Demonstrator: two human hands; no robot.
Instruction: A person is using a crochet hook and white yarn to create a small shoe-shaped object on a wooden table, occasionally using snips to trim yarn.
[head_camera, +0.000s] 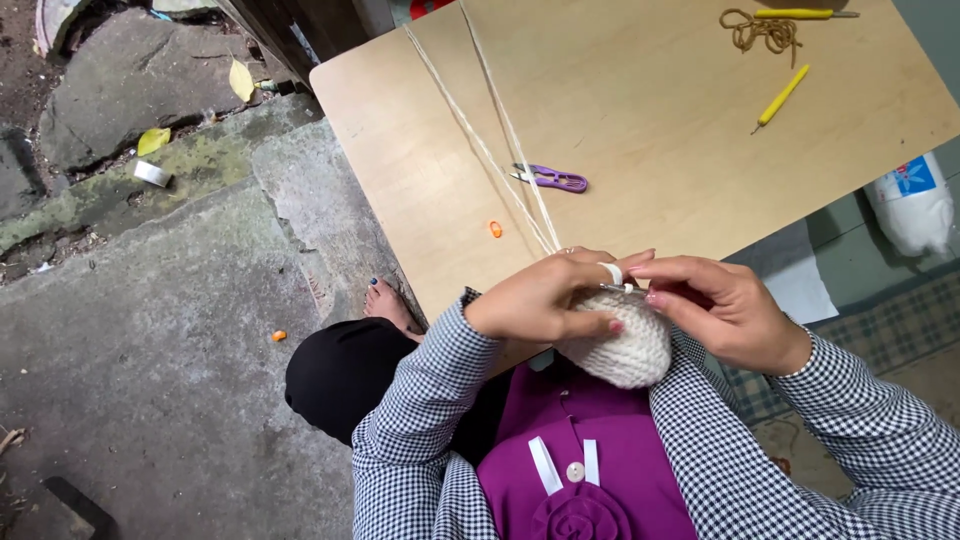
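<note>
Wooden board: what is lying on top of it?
On the wooden board: purple snips, two yellow-handled hooks, tan cord, an orange marker, two cream yarn strands. The hands hide its near edge.

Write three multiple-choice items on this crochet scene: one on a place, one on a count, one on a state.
1. Where do the purple snips lie?
A. on the wooden table
B. on the ground
C. in the lap

2. How many yellow-handled hooks lie on the table?
A. one
B. two
C. four

3. What is the state of the cream crochet piece?
A. lying alone on the table
B. held in both hands
C. hanging off the table edge

Key: 1 A, the snips rest beside the yarn strands. 2 B, both lie near the tan cord. 3 B, the left hand and right hand grip it.
</note>
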